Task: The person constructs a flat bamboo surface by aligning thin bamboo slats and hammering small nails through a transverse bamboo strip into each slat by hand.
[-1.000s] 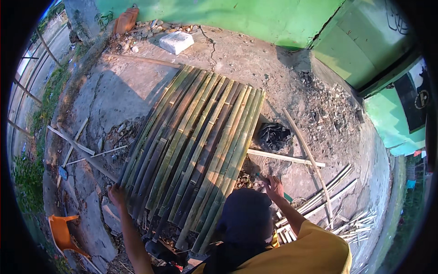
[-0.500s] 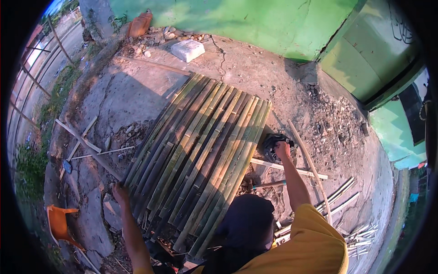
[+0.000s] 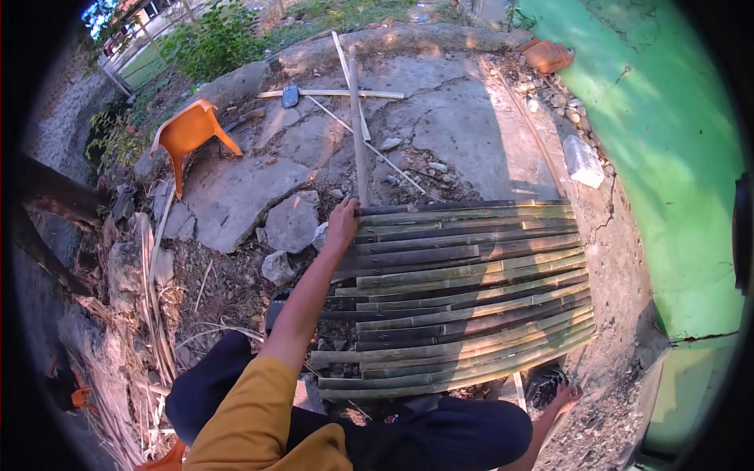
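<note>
A panel of split bamboo slats (image 3: pixel 471 286) lies in front of me, the slats side by side and running left to right. My left hand (image 3: pixel 342 225) is at its far left corner, fingers closed over the edge, beside the end of a round wooden pole (image 3: pixel 358 125). At the near right corner, my right hand (image 3: pixel 565 397) hovers just off a crumpled black bag (image 3: pixel 542 385). Its fingers are curled together; whatever is between them is too small to make out. My dark-trousered legs (image 3: pixel 463 432) are bent along the panel's near edge.
Thin wooden strips (image 3: pixel 330 94) cross the pole near a blue object (image 3: pixel 290 96). An orange plastic chair (image 3: pixel 192 133) stands far left. Broken concrete pieces (image 3: pixel 292 222) lie left of the panel. A white block (image 3: pixel 583 161) sits near the green wall (image 3: pixel 667 180) at right.
My view has swung left, so the slats now run across instead of away from me. My right hand has come out of the black bag; my left stays at the panel's corner.
</note>
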Available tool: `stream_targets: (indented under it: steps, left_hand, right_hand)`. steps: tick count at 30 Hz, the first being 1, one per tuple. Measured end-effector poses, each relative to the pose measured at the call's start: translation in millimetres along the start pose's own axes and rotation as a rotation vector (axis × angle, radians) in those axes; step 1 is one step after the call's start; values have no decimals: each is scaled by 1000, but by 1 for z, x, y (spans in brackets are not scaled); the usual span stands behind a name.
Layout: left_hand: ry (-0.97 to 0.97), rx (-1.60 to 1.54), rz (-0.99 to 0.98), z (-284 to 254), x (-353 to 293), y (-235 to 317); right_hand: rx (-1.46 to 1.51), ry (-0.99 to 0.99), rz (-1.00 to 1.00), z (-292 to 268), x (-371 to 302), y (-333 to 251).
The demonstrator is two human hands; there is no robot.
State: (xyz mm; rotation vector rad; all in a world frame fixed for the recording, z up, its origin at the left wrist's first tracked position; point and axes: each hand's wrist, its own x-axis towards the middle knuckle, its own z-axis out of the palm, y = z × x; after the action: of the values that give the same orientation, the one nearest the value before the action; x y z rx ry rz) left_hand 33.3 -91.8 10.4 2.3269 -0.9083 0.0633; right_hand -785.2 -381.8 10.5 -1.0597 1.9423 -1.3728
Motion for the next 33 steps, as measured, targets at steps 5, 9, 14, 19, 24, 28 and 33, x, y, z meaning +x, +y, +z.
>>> stream_targets:
  steps: [5, 9, 14, 19, 24, 28, 33]
  left_hand:
    - [-32, -15, -83, -1, -13, 7]
    - [78, -55, -44, 15, -17, 23]
    - [154, -66, -36, 20, -26, 17]
    - [154, -114, -22, 16, -26, 12]
    - [128, -137, -63, 10, -25, 21]
    - [102, -139, -66, 4, -25, 23]
    - [143, -178, -35, 6, -26, 18]
  right_hand:
    - [73, -512, 64, 73, -22, -90]
    - [130, -935, -30, 170, -98, -219]
    - [-92, -1472, -148, 303, -229, -295]
    - [-210, -1826, -325, 411, -345, -294]
    - [-129, -1783, -372, 471, -445, -240]
    - [-157, -1753, -239, 487, -490, -212]
    - [-26, -1740, 66, 498, -497, -195]
